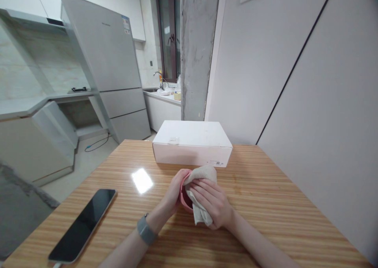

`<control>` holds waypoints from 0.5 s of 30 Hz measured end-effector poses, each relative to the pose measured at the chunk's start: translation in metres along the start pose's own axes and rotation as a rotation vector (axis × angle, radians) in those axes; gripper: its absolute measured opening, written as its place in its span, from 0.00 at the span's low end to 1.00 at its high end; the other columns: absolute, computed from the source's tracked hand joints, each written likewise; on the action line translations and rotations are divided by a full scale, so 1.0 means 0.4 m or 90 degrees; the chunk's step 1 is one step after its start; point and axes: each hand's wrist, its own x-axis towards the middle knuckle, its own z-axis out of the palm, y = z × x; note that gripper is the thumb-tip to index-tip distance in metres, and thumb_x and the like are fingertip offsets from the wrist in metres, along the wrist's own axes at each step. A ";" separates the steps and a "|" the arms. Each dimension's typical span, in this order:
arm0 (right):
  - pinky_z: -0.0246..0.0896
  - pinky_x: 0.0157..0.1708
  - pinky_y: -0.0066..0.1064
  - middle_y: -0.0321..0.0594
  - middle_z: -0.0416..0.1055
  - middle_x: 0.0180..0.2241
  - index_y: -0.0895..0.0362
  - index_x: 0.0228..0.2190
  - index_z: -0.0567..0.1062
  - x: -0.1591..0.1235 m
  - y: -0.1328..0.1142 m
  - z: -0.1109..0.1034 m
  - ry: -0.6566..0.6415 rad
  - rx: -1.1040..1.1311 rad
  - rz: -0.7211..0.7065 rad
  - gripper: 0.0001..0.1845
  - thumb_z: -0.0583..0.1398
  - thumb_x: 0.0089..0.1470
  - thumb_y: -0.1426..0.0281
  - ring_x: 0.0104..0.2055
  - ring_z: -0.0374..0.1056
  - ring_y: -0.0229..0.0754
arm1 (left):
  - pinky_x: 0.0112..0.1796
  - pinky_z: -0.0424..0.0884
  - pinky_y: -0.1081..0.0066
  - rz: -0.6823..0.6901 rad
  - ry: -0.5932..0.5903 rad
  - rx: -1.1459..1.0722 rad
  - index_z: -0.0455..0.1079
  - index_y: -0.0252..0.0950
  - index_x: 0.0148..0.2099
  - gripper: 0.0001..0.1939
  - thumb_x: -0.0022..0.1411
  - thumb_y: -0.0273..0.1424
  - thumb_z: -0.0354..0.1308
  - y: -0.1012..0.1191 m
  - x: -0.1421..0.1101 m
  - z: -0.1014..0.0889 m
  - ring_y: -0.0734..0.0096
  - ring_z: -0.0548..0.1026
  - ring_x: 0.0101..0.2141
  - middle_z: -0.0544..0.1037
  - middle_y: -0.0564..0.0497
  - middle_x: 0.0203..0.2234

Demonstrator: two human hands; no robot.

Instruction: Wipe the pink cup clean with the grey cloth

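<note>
My left hand (173, 195) is wrapped round the side of a small pink cup (184, 199) that rests just above the wooden table (265, 205). A beige cloth (199, 193) lies draped over the cup's rim and down its front. My right hand (213, 205) presses this cloth against the cup with fingers closed on it. A grey watch (145, 230) sits on my left wrist. Most of the cup is hidden by hands and cloth.
A shut white cardboard box (191, 143) stands just behind my hands. A dark phone (84, 224) lies face up near the table's left front edge. A wall runs along the right; a fridge (109, 67) and kitchen counters stand beyond the table.
</note>
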 end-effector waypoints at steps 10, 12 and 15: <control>0.63 0.54 0.47 0.60 0.71 0.51 0.73 0.53 0.66 0.000 0.007 0.005 -0.036 -0.011 0.013 0.33 0.48 0.50 0.65 0.58 0.64 0.54 | 0.32 0.65 0.75 -0.086 -0.115 0.016 0.75 0.31 0.31 0.13 0.53 0.38 0.61 0.030 -0.012 -0.014 0.75 0.69 0.26 0.77 0.51 0.25; 0.62 0.55 0.47 0.59 0.72 0.51 0.72 0.53 0.66 0.007 0.002 0.004 -0.042 0.022 -0.022 0.32 0.49 0.51 0.65 0.58 0.64 0.54 | 0.27 0.63 0.74 -0.136 -0.135 0.045 0.73 0.30 0.27 0.17 0.54 0.42 0.60 0.040 -0.009 -0.030 0.76 0.67 0.21 0.73 0.51 0.20; 0.62 0.55 0.45 0.58 0.73 0.50 0.71 0.52 0.68 0.017 -0.009 0.008 -0.059 0.082 -0.050 0.32 0.49 0.51 0.64 0.56 0.66 0.53 | 0.24 0.60 0.73 -0.137 -0.134 0.109 0.73 0.29 0.25 0.21 0.55 0.45 0.61 0.045 -0.008 -0.048 0.75 0.66 0.19 0.71 0.50 0.16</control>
